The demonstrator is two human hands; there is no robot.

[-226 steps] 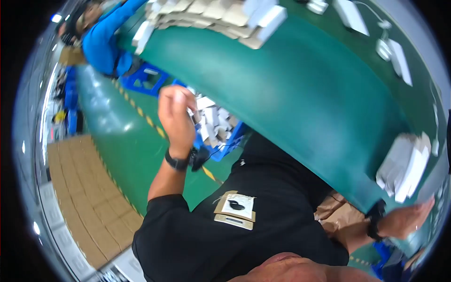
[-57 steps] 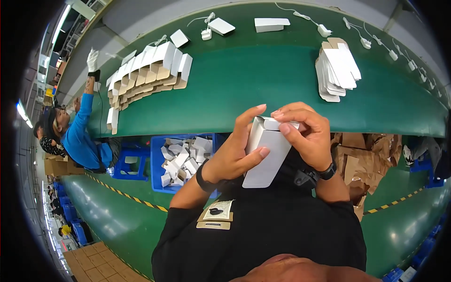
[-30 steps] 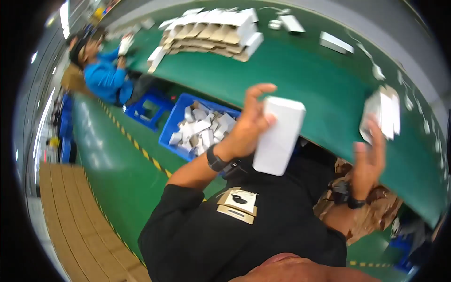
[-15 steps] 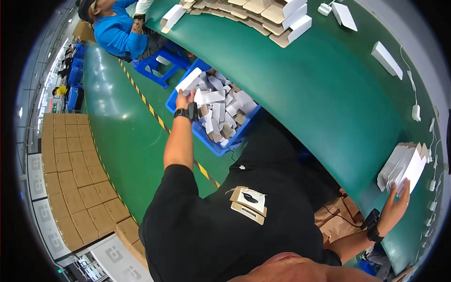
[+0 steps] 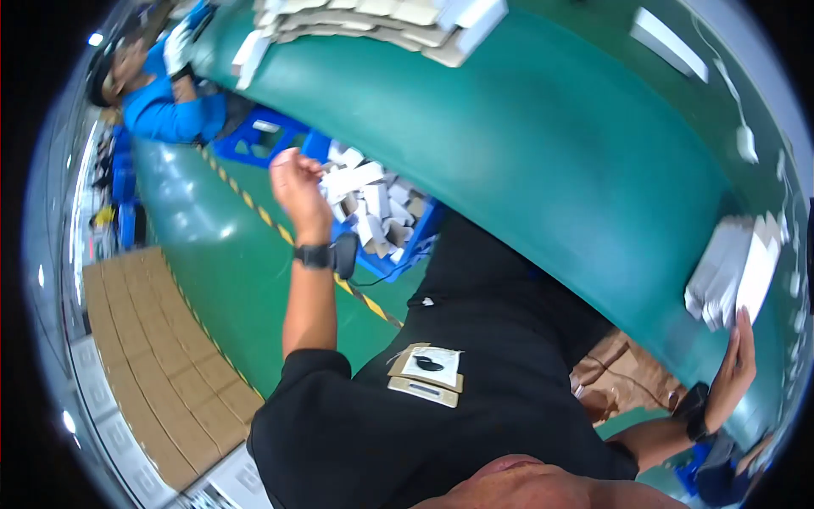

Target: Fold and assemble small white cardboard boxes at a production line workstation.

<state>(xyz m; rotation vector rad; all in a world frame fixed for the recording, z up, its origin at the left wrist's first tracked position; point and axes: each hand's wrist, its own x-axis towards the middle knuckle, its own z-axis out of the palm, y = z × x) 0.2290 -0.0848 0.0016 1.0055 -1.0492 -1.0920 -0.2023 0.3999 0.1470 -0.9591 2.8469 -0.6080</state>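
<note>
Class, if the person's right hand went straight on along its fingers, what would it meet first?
Probably the white carton stack; the right hand points at its near end, though contact is unclear.

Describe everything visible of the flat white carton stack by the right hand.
The stack of flat white cartons looks like thin card: many pieces layered, edges unevenly fanned on its left, a smooth bright face on its right. Flaps jut from its far end. It rests on the green table, toward the picture's right. The right hand has its fingertips at the near end, apparently touching; blur hides finer detail.
</note>
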